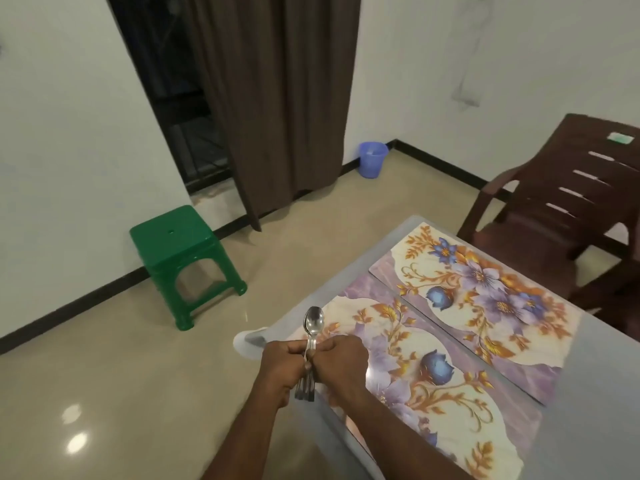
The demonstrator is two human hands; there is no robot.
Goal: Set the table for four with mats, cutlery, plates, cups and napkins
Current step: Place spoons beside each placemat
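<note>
Both your hands are clamped round the spoons (309, 351) at the desk's (599, 368) corner, left hand (282, 367) and right hand (341, 363) touching, near mat (433, 382) at three o'clock. Steel's stiff, slick; pinch one by its handle.

Grey table (595, 368) in front of me w/ two floral placemats flat on it: near mat (433, 382) under my hands, far mat (485, 299) just beside it, long edges approx. parallel, narrow gap between.
</note>
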